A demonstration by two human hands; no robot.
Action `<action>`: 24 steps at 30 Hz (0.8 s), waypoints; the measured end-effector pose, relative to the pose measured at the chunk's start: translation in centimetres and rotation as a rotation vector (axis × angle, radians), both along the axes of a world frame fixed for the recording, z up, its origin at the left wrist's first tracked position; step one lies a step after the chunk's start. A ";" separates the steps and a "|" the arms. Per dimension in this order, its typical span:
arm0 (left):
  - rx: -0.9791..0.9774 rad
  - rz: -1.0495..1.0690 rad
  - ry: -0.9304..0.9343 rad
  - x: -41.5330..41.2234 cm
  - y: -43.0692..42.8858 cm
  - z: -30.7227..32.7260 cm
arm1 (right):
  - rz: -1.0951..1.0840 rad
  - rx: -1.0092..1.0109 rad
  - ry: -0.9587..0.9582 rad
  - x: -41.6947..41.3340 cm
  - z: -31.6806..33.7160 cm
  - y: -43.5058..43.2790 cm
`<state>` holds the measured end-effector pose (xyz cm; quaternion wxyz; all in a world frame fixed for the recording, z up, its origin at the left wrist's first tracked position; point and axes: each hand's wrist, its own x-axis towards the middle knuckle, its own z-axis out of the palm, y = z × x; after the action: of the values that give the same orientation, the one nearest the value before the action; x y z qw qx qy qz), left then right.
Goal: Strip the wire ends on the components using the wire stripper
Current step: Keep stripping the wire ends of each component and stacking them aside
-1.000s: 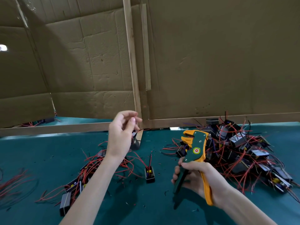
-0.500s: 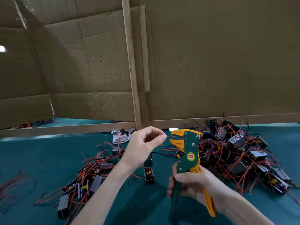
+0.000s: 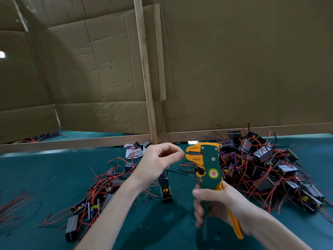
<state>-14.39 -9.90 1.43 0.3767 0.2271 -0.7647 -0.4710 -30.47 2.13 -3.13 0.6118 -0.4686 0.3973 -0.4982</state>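
One wire stripper stands upright above the worktop, handles wrapped in the right hand's grip. The left hand's grip pinches one wire at its mouth, with one component dangling below. Two heaps flank them: the left heap and the right heap.

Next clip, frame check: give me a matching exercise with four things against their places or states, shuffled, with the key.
Things:
1. wire stripper
2. left hand
3. larger component pile
4. smaller component pile

Places or states:
A. on the green table, right side
B. pinches a wire end at the orange jaws
C. held upright by the right hand
D. on the table, left side, beside the left forearm

Pairs: 1-C, 2-B, 3-A, 4-D
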 end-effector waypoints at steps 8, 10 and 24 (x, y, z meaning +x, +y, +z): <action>0.056 -0.079 -0.153 0.3 -0.6 -0.2 | -0.273 0.126 -0.038 2.5 -0.5 0.0; 0.092 -0.102 -0.180 0.1 -0.5 -0.7 | -0.342 0.174 -0.087 2.8 -0.7 -0.1; -0.219 0.379 -0.017 -1.2 -0.8 -3.3 | -0.065 0.119 -0.440 0.4 0.1 -0.1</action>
<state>-15.57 -10.71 -1.88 0.4745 0.3283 -0.7581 -0.3039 -30.07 2.07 -3.01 0.6941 -0.2987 0.2977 -0.5834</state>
